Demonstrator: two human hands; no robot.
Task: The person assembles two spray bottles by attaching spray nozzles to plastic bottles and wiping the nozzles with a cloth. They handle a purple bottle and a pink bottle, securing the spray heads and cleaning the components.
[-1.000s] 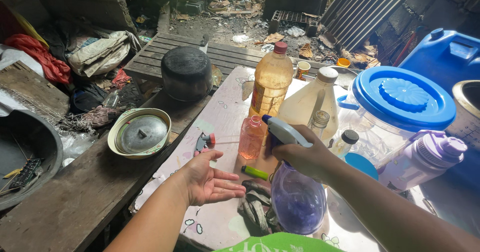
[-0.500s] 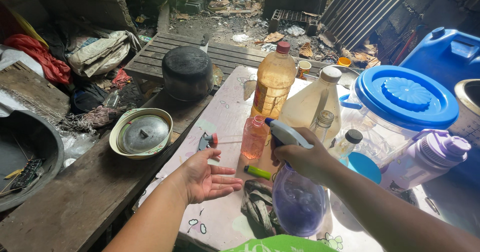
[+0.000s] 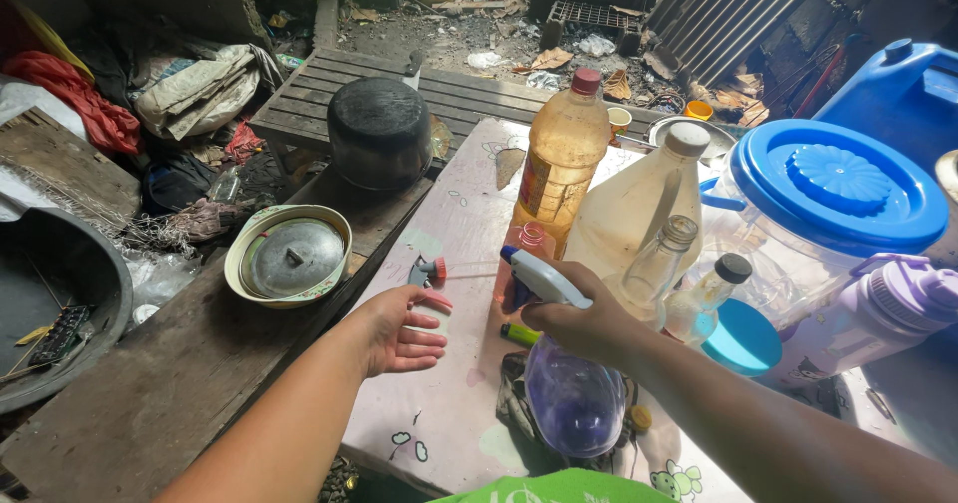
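My right hand (image 3: 584, 320) grips the neck of a clear purple-tinted spray bottle (image 3: 573, 401), fingers over its white and blue trigger head (image 3: 539, 275), nozzle aimed left. My left hand (image 3: 396, 329) is held open, palm up, just left of the nozzle above the pale pink table (image 3: 454, 413). A small spray head with a red nozzle (image 3: 426, 269) lies on the table just beyond my left fingers. A small pink bottle (image 3: 522, 249) and a yellow-green lighter (image 3: 520, 334) sit close behind my right hand.
On the table stand a tall amber bottle (image 3: 563, 154), a cream jug (image 3: 634, 209), two small glass bottles (image 3: 654, 266), a blue-lidded water dispenser (image 3: 833, 189) and a lilac flask (image 3: 878, 313). A lidded bowl (image 3: 289, 255) and black pot (image 3: 380, 132) are on the left.
My left hand has stayed palm up beside the nozzle, shifting slightly. My right hand still holds the spray bottle in the same spot.
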